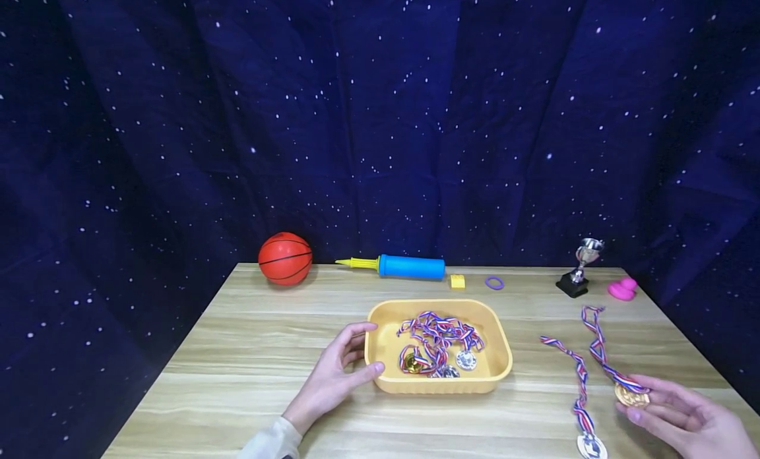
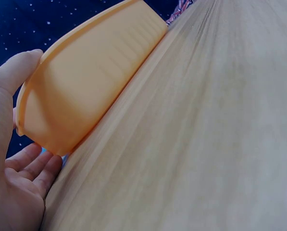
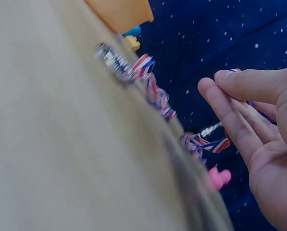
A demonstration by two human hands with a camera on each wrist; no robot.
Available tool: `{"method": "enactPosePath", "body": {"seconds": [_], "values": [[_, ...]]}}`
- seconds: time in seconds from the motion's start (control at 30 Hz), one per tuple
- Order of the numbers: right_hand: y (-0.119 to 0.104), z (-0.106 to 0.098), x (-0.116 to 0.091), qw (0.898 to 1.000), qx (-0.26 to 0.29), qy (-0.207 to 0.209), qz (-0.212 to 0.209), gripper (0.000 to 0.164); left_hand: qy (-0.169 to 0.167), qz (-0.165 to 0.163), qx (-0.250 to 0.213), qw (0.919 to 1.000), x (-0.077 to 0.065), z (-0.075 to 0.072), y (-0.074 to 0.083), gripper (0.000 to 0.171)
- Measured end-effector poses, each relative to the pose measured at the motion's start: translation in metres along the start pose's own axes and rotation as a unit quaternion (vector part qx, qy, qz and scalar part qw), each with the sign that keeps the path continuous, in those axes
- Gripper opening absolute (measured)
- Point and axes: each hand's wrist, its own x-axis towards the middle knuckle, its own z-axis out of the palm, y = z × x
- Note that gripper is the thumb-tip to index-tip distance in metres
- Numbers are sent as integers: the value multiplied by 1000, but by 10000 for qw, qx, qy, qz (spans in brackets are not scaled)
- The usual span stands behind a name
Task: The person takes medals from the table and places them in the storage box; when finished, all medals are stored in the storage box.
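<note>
My left hand (image 1: 334,373) grips the left end of a yellow plastic bin (image 1: 439,385), its thumb over the rim and the other fingers along the outer wall. Inside the bin lie several medals, gold and silver, among tangled red, white and blue ribbons (image 1: 436,327). At the right, my right hand (image 1: 691,413) pinches a gold-coloured medal (image 1: 631,397) near its ribbon, which trails away over the table. Thumb and index finger meet in the right wrist view, with the medal hidden behind them. Left of that hand, a silver medal (image 1: 592,446) lies with its ribbon stretched out.
Along the table's back edge stand a red basketball (image 1: 285,258), a blue and yellow hand pump (image 1: 411,266), a yellow block (image 1: 457,281), a purple ring (image 1: 494,283), a silver trophy cup (image 1: 588,253) on a black base and a pink duck-like toy (image 1: 622,289). A dark starry curtain hangs behind.
</note>
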Motion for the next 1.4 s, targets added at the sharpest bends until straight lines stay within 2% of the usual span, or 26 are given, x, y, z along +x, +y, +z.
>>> {"method": "enactPosePath", "body": {"seconds": [0.17, 0.27, 0.33, 0.43, 0.53, 0.63, 0.8, 0.97, 1.1, 1.23, 1.4], "values": [[-26, 1, 15, 9934, 539, 274, -973, 53, -13, -15, 0, 10000, 1, 0, 0, 71], [-48, 1, 27, 9901, 611, 306, -1224, 51, -26, 8, -13, 10000, 1, 1, 1, 71], [-61, 1, 36, 9859, 866, 252, -1409, 52, -38, 29, -34, 10000, 1, 1, 0, 70], [-79, 1, 48, 9830, 848, 313, -1601, 52, -43, 15, -52, 10000, 1, 2, 0, 71], [-96, 2, 59, 9827, 509, 445, -1724, 52, -50, 7, -72, 10000, 1, 3, 0, 71], [-112, 3, 70, 9819, -105, 660, -1773, 51, -54, 9, -80, 10000, 1, 3, 1, 71], [-139, 5, 88, 9754, -824, 863, -1854, 51, -47, 23, -82, 10000, 1, 3, 0, 71], [-163, 10, 102, 9731, -837, 642, -2046, 52, -24, 8, -81, 10000, 1, 2, 0, 72], [-181, 18, 109, 9733, -510, 359, -2207, 53, -44, -4, -85, 10000, 0, 2, 0, 73], [-199, 27, 116, 9738, -368, 326, -2219, 51, -28, -1, -92, 10000, 0, 1, -1, 71], [-222, 42, 127, 9664, -97, 278, -2553, 51, 6, -9, -72, 10000, 0, 1, 0, 71]]}}
